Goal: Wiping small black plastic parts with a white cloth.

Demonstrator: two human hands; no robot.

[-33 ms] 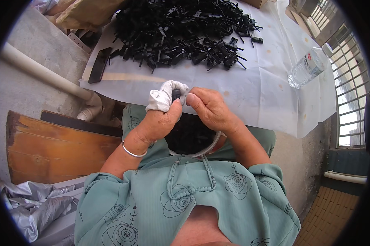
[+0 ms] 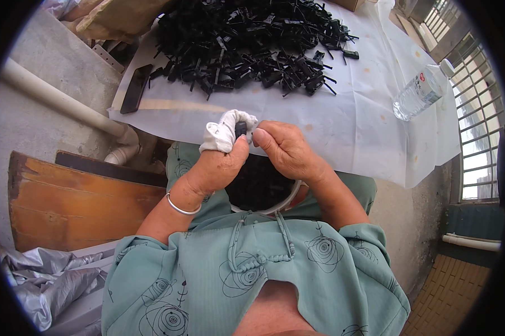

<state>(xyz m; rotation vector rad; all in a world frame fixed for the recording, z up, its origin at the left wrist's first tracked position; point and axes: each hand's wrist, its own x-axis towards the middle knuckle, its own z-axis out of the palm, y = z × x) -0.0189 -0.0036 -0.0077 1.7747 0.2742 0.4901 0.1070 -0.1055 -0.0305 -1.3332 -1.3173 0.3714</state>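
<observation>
My left hand (image 2: pixel 223 158) is closed around a small black plastic part (image 2: pixel 240 129), thumb pressed against its near side. A white cloth glove (image 2: pixel 217 136) covers the fingers of that hand, while the thumb is bare. Just to the right, my bare right hand (image 2: pixel 289 148) is curled with thumb and forefinger pinched together beside the part. Whatever lies in that pinch is too small or hidden to make out. Beneath both hands, between my knees, sits a round pale-rimmed bucket (image 2: pixel 293 197) with dark contents. A big heap of black plastic parts (image 2: pixel 247 50) with thin stems covers the far table.
White plastic sheeting (image 2: pixel 353 123) covers the table. A phone (image 2: pixel 136 88) lies at its left edge, and a clear water bottle (image 2: pixel 417 94) is on the right. To my left are a pale pipe (image 2: pixel 62 99) and a wooden board (image 2: pixel 84 201). A barred window (image 2: pixel 479 117) is at the right.
</observation>
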